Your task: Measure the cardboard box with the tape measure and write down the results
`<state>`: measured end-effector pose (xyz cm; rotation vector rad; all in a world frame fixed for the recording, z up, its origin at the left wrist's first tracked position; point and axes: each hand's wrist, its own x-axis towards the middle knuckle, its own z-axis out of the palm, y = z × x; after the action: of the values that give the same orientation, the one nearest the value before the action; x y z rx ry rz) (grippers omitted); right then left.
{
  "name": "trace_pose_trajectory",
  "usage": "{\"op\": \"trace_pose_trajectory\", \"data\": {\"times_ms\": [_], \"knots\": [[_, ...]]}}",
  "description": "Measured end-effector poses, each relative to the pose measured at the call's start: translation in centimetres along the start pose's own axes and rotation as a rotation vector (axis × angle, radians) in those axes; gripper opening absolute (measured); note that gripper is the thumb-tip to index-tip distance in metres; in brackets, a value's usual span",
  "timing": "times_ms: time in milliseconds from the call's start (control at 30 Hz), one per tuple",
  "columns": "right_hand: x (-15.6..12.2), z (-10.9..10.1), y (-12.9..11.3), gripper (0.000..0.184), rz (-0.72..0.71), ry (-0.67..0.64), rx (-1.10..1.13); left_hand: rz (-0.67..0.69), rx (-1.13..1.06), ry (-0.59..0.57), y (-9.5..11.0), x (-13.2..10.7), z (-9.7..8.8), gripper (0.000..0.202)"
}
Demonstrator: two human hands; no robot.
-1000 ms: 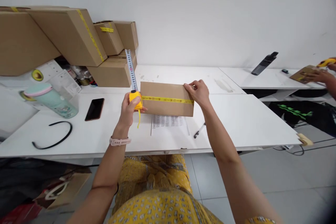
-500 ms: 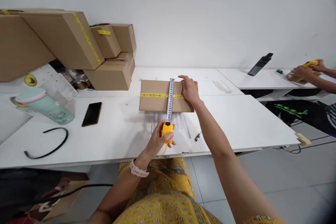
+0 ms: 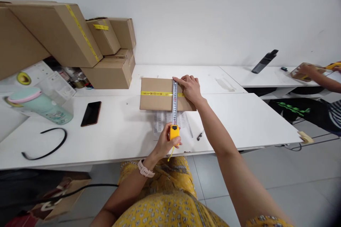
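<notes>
My left hand [image 3: 165, 140] is closed around a yellow tape measure [image 3: 174, 133] just in front of a cardboard box [image 3: 157, 103]. The metal blade [image 3: 174, 103] runs away from me across the box's top, crossing a strip of yellow tape [image 3: 156, 93]. My right hand [image 3: 191, 88] lies over the box's right part, its index fingertip holding the blade's end down at the far edge; the thumb is hidden. A printed sheet [image 3: 183, 124] lies partly under the box.
Cardboard boxes [image 3: 106, 74] are stacked at the left. Near them are a mint tumbler [image 3: 44, 104], a phone [image 3: 91, 113] and a black curved band [image 3: 62, 142]. A dark bottle [image 3: 265, 62] stands at the right, where another person's hand [image 3: 307, 70] touches a box.
My right hand has shifted left, from the box's right side onto the blade's end. My left hand and the tape measure have moved slightly right, and the blade lies straighter across the box.
</notes>
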<state>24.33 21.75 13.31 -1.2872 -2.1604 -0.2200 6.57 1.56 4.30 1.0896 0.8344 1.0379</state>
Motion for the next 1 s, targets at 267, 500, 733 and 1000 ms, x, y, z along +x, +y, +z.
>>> {"op": "trace_pose_trajectory", "data": {"times_ms": [267, 500, 733, 1000], "knots": [[-0.1, 0.0, -0.2, 0.053, 0.026, 0.007, 0.024, -0.015, 0.043, 0.002, -1.6, 0.3, -0.6, 0.062], [-0.2, 0.0, -0.2, 0.049, 0.038, 0.007, 0.035, -0.02, 0.028, 0.012, -1.1, 0.3, -0.5, 0.069], [-2.1, -0.9, -2.4, 0.05, 0.112, 0.072, 0.012, 0.096, -0.023, -0.087, 1.2, -4.4, -0.5, 0.073], [-14.0, -1.4, -8.0, 0.039, 0.136, 0.008, 0.042, 0.112, 0.135, -0.002, 1.9, -8.4, -3.4, 0.074]]}}
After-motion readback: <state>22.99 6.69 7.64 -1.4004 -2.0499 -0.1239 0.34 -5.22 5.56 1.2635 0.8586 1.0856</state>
